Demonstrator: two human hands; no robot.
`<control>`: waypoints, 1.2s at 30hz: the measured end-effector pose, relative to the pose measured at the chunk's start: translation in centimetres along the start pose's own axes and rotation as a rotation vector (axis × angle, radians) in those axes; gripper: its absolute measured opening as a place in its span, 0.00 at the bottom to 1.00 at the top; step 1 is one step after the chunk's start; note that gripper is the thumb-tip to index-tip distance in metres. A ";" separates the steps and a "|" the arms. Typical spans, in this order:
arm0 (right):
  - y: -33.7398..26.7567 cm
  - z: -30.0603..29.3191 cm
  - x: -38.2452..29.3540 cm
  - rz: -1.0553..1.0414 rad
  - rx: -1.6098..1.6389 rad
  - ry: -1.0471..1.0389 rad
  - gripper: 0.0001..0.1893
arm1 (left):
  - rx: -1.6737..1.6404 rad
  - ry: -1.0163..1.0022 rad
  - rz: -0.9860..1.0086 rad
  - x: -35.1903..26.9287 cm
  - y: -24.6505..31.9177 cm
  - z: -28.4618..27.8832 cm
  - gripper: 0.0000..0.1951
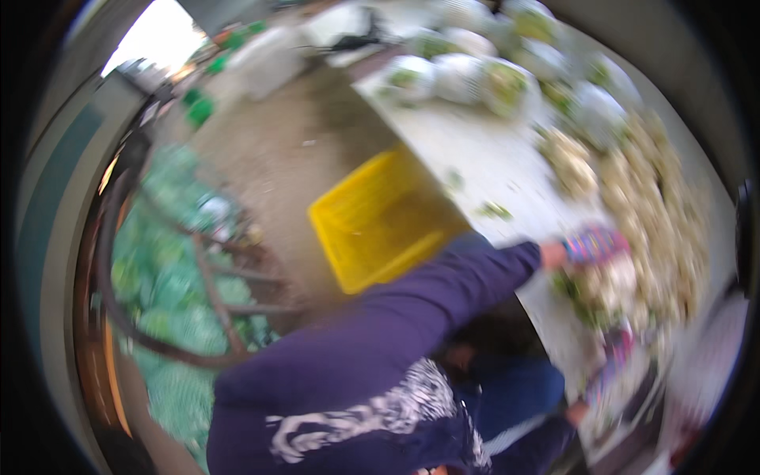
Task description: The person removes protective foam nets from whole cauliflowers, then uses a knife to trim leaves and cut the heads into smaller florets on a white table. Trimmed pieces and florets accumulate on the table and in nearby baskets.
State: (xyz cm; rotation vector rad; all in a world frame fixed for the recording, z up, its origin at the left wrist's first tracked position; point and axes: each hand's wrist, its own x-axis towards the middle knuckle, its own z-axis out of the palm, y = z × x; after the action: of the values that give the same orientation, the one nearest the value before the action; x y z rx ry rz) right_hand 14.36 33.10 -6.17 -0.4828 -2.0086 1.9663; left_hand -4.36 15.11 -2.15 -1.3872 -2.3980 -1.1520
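Note:
Both of my hands wear patterned, multicoloured gloves. At the white tabletop's right side, my left hand [595, 243] is against the upper end of a clump of pale vegetables with green leaves [611, 288], its fingers apparently closed on it. Just below the clump is my right hand [611, 362]; motion blur hides its fingers and whether they grip anything. Beyond both hands lies a long heap of pale, root-like vegetables [647, 219]. Another pale bunch [569, 163] rests farther up the table.
Filled white mesh bags [457, 77] crowd the table's far end. Loose leaves [494, 210] lie on the white tabletop [439, 139]. A yellow plastic crate [380, 219] is beside the table. Green mesh sacks [178, 309] and a curved metal frame [113, 285] occupy the left.

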 end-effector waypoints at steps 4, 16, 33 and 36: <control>-0.2 -0.4 -0.4 0.100 0.236 0.098 0.19 | 0.175 -0.096 0.167 -0.2 -3.5 0.4 0.29; -5.6 -1.9 1.9 -0.048 0.090 0.298 0.15 | 0.157 -0.063 0.160 2.2 5.4 -0.4 0.18; -4.2 -6.3 1.1 0.177 -0.064 0.040 0.21 | 0.080 -0.162 0.079 2.8 4.8 -0.4 0.18; -5.5 -6.4 -0.2 0.189 -0.135 0.276 0.18 | 0.091 -0.144 0.091 2.7 5.0 -0.5 0.18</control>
State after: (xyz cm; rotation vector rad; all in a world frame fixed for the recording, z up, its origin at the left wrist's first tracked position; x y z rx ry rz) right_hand 17.10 38.71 -0.48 -0.9514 -1.9857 1.7547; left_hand -2.05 17.96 2.18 -1.5809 -2.4189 -0.9395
